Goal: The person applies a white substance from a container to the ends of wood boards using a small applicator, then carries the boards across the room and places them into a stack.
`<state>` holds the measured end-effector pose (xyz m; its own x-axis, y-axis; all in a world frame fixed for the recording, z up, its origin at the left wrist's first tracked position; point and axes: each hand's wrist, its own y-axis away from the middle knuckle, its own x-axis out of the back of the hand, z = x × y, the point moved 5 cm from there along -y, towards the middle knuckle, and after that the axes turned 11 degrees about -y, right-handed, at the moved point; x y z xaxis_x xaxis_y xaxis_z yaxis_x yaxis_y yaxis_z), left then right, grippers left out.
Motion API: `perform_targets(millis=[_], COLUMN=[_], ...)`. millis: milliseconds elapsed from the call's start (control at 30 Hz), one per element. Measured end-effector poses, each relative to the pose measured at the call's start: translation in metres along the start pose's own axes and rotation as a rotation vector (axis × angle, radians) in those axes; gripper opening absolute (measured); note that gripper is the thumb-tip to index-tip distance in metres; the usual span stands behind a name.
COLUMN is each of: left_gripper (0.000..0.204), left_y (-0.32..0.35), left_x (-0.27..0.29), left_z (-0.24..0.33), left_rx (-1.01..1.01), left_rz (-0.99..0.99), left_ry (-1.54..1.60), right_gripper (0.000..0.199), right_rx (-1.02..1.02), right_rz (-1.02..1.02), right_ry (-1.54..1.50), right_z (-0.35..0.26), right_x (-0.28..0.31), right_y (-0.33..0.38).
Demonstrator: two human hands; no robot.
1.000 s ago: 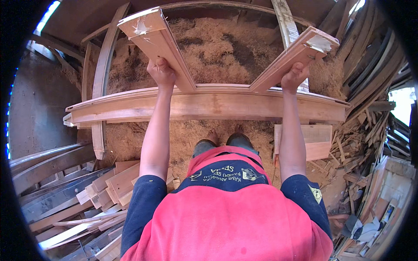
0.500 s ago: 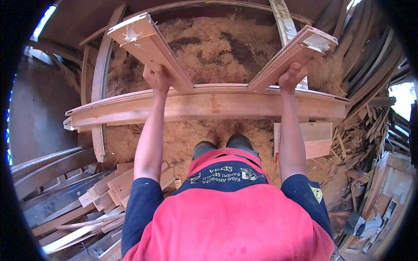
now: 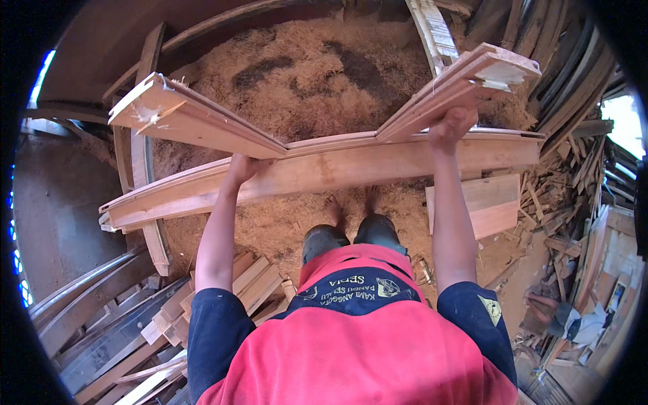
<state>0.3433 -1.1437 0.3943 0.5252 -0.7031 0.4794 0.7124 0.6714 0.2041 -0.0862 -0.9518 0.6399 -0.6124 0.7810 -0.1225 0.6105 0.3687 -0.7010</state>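
Observation:
A long grooved wooden beam [image 3: 337, 167] lies crosswise in front of me. Two shorter grooved boards slant up from its middle, spreading apart, with whitish marks on their raised ends. Near the low end of the left wooden board [image 3: 202, 125], my left hand [image 3: 248, 167] is closed on its near edge, the fingers partly hidden beneath it. My right hand [image 3: 451, 128] grips the right wooden board [image 3: 449, 91] from its near side, a little above the beam.
Sawdust [image 3: 297, 81] is heaped beyond the beam. Supporting timbers [image 3: 143, 162] run under it on the left, with another timber [image 3: 432, 34] at the far right. Stacked wood pieces [image 3: 250, 280] lie at lower left; offcuts [image 3: 540, 202] cover the right side. A flat board [image 3: 482, 202] rests behind my right forearm.
The left board has swung outward to the left and lower, and my left hand has come down with it toward the beam. The right board has tilted slightly to the right.

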Motion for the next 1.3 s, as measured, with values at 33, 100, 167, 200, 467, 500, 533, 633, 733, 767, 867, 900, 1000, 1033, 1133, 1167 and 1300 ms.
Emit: perform_targets(millis=[33, 100, 167, 200, 467, 500, 533, 633, 733, 767, 867, 900, 1000, 1033, 1133, 1167, 1300], left_gripper=[0.047, 0.045, 0.042, 0.042, 0.035, 0.034, 0.034, 0.032, 0.032, 0.031, 0.03, 0.031, 0.034, 0.034, 0.037, 0.037, 0.036], left_y=[-0.002, 0.003, 0.0, 0.002, 0.007, 0.004, 0.004, 0.005, 0.002, 0.004, 0.006, 0.006, -0.001, 0.001, 0.006, 0.007, 0.001], left_x=[0.0, 0.001, -0.003, -0.007, 0.0, -0.005, -0.005, -0.005, -0.003, -0.001, 0.003, 0.003, 0.004, 0.003, 0.002, 0.001, -0.009], left_z=[0.003, 0.006, 0.039, 0.045, 0.037, 0.033, 0.031, 0.04, 0.073, 0.076, 0.087, 0.089, 0.091, 0.082, 0.038, 0.028, 0.038], left_rx=[-0.055, -0.105, -0.096, -0.097, -0.174, -0.109, -0.102, -0.112, -0.097, -0.12, -0.13, -0.114, -0.148, -0.155, -0.16, -0.109, -0.175], left_rz=[0.053, 0.105, 0.024, 0.02, 0.099, 0.098, 0.101, 0.103, 0.061, 0.047, 0.043, 0.054, 0.1, 0.096, 0.135, 0.112, 0.106], left_ry=[-0.061, -0.119, -0.401, -0.397, -0.399, -0.182, -0.181, -0.168, -0.031, -0.105, -0.179, -0.181, -0.435, -0.432, -0.402, -0.348, -0.254], right_gripper=[0.094, 0.097, 0.094, 0.093, 0.085, 0.084, 0.083, 0.078, 0.075, 0.075, 0.077, 0.077, 0.081, 0.082, 0.093, 0.098, 0.104], right_rx=[-0.002, -0.036, -0.034, -0.041, -0.021, 0.013, 0.026, -0.019, -0.086, -0.085, -0.046, -0.046, -0.175, -0.243, -0.056, -0.012, -0.035], right_rz=[0.001, 0.045, 0.003, -0.025, -0.029, -0.092, -0.126, -0.033, -0.037, -0.039, -0.115, -0.16, 0.069, 0.197, 0.081, 0.025, 0.019], right_ry=[0.01, 0.048, 0.049, 0.023, 0.083, 0.097, 0.1, 0.04, -0.114, -0.117, -0.036, -0.016, -0.176, -0.269, 0.02, 0.13, 0.161], right_z=[0.001, 0.005, 0.015, 0.02, 0.028, 0.031, 0.027, 0.017, 0.021, 0.025, 0.035, 0.037, 0.064, 0.066, 0.024, 0.009, 0.007], right_x=[0.002, 0.005, 0.022, 0.026, 0.02, 0.025, 0.02, 0.01, 0.015, 0.018, 0.026, 0.027, 0.043, 0.046, 0.014, 0.001, 0.007], right_y=[0.002, 0.007, 0.009, 0.011, 0.013, 0.013, 0.013, 0.009, 0.016, 0.018, 0.021, 0.022, 0.024, 0.024, 0.013, 0.011, 0.005])
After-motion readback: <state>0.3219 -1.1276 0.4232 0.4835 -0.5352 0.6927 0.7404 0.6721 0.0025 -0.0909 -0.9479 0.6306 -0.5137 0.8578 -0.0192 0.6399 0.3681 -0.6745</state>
